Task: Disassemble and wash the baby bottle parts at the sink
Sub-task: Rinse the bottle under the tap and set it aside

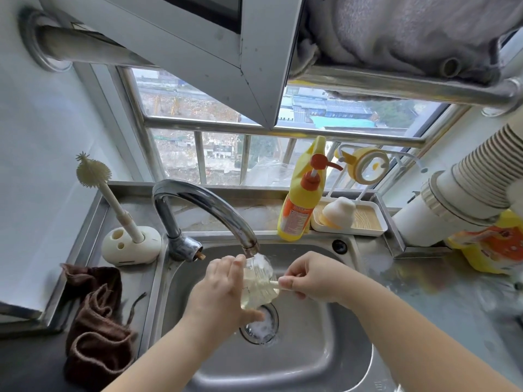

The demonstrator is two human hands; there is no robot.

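Head view, bottle: a clear baby bottle (259, 281) sits over the sink (325, 349), directly under the faucet (203, 205) spout, tilted, with water running onto it
Left grip: the left hand (223, 287) holds the bottle from its left side; fingers reach up along the glass and the thumb curls beneath it, just above the drain (261, 326)
Right grip: the right hand (308, 275) pinches a thin pale brush handle (276, 283) between thumb and fingers; the handle runs into the bottle's mouth
Drain: foam and water lie in the strainer, below the bottle
Left of sink: a cream bottle brush (113, 193) stands tilted in a rounded holder (130, 247) on the bench (424, 292); a brown cloth (96, 321) lies crumpled nearer the front
Behind sink: a yellow pump bottle (301, 202) stands at the rim; just beside it a white tray (370, 222) carries a white dome-shaped piece (339, 213)
Window ledge: a yellow and white ring-shaped part (368, 165) hangs above the tray
Right side: a white corrugated pipe (464, 182) slants down; an orange and yellow packet (489, 244) lies below it
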